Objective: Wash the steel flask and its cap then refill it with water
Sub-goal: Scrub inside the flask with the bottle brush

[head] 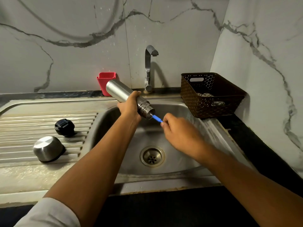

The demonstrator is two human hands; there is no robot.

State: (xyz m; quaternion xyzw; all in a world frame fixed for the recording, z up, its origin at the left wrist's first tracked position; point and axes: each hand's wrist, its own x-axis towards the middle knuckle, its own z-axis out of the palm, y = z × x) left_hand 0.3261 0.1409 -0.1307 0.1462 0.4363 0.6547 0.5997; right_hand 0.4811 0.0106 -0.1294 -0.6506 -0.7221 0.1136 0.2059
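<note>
My left hand (130, 105) grips the steel flask (118, 90) near its threaded neck and holds it tilted over the sink basin (177, 145), mouth toward me. My right hand (177, 133) pinches the blue handle of a brush (157, 119) whose far end is inside the flask's mouth. On the ribbed draining board (41, 122) at the left stand the black stopper cap (64, 127) and, nearer me, the upturned steel cup lid (48, 148).
The tap (149, 69) rises behind the basin with no water running. A red holder (105, 82) stands against the wall behind the flask. A brown woven basket (211, 94) sits on the counter at the right. The drain (152, 156) is in the basin floor.
</note>
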